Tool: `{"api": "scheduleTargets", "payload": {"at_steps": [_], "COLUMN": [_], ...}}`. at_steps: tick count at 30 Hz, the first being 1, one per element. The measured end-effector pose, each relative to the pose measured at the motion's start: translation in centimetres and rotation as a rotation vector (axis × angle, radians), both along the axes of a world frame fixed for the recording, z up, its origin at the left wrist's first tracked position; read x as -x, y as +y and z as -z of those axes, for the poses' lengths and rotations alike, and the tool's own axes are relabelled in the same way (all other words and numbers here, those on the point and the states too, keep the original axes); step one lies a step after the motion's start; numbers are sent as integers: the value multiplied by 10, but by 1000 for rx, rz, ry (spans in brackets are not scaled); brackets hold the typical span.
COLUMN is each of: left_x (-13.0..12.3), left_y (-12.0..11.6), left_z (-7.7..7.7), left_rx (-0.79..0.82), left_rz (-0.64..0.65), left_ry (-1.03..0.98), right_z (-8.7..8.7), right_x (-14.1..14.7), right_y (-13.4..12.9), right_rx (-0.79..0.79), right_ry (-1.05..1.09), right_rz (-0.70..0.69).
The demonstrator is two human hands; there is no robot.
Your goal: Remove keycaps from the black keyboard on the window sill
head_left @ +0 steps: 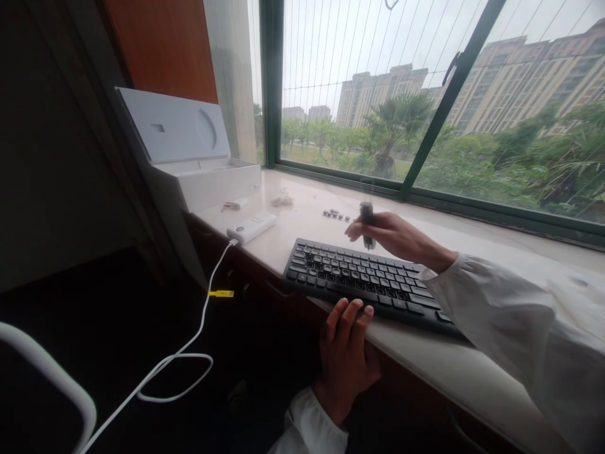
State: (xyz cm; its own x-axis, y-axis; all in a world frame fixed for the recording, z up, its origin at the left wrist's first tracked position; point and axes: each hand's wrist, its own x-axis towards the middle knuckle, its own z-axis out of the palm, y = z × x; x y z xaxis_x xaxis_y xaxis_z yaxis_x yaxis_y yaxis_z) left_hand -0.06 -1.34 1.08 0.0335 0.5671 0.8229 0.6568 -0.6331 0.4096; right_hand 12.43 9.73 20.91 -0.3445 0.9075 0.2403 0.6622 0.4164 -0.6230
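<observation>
A black keyboard (359,277) lies at a slant along the front edge of the white sill top. Several of its keys lack their caps, leaving dark sockets. My right hand (397,234) is closed round a short dark hand tool (367,224), held upright above the keyboard's back edge; it is blurred, so its exact kind is unclear. Beyond the keyboard, several small dark keycaps (335,215) lie in rows. My left hand (347,347) rests its outstretched fingertips on the keyboard's front edge, with the thumb lower down by the sill's edge.
An open white box (217,186) stands at the back left. Before it lie a white device (251,227), a small white item (235,204) and a pale clump (282,198). A white cable (203,315) with a yellow tag (221,294) hangs off the edge. Behind is a window (350,126).
</observation>
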Motion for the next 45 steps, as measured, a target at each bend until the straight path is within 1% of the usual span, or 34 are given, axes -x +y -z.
{"api": "scheduleTargets", "payload": {"at_steps": [2, 4, 6, 8, 10, 12, 15, 19, 24, 27, 29, 31, 34, 36, 38, 40, 42, 45], "left_x": [0, 0, 0, 1, 2, 1, -1, -3, -5, -5, -5, -4, -3, -3, -3, -3, -3, -3], "left_y": [0, 1, 1, 0, 0, 0, 3, 5, 6, 9, 11, 12, 13, 13, 13, 13, 14, 14], "left_z": [1, 1, 0, -2, -4, -3, 3, 9, 10, 13, 15, 17, 18, 17, 17, 17, 18, 19], "left_rx": [-1, -5, -16, -31, -47, -58, -78, -67, -58, -65, -68, -68, -71, -75, -76, -77, -73, -64], "left_rz": [0, -5, -11, -17, -26, -40, -69, -82, -51, -42, -56, -75, -90, -88, -77, -69, -72, -76], "left_ry": [0, 0, 1, 5, 8, 14, 16, 12, -39, -62, -36, 8, 40, 36, 24, 16, 21, 36], "right_z": [1, 7, 14, 22, 26, 28, 28, 26, 20, 18, 16, 13, 5, -2, -8, -13, -16, -15], "right_x": [8, 18, 28, 35, 40, 43, 44, 43, 44, 42, 38, 34, 34, 39, 47, 56, 63, 66], "right_y": [-10, -19, -27, -32, -36, -38, -40, -38, -34, -32, -28, -21, -9, -1, 5, 9, 13, 20], "right_rx": [-41, -98, -137, -143, -130, -128, -129, -124, -124, -186, -248, -264, -181, -122, -108, -106, -65, 11], "right_ry": [-220, -428, -609, -741, -813, -834, -830, -827, -873, -878, -867, -884, -943, -957, -964, -973, -974, -966], "right_rz": [-14, -13, 38, 107, 159, 187, 207, 212, 90, 18, -6, -39, -117, -159, -185, -189, -181, -186]}}
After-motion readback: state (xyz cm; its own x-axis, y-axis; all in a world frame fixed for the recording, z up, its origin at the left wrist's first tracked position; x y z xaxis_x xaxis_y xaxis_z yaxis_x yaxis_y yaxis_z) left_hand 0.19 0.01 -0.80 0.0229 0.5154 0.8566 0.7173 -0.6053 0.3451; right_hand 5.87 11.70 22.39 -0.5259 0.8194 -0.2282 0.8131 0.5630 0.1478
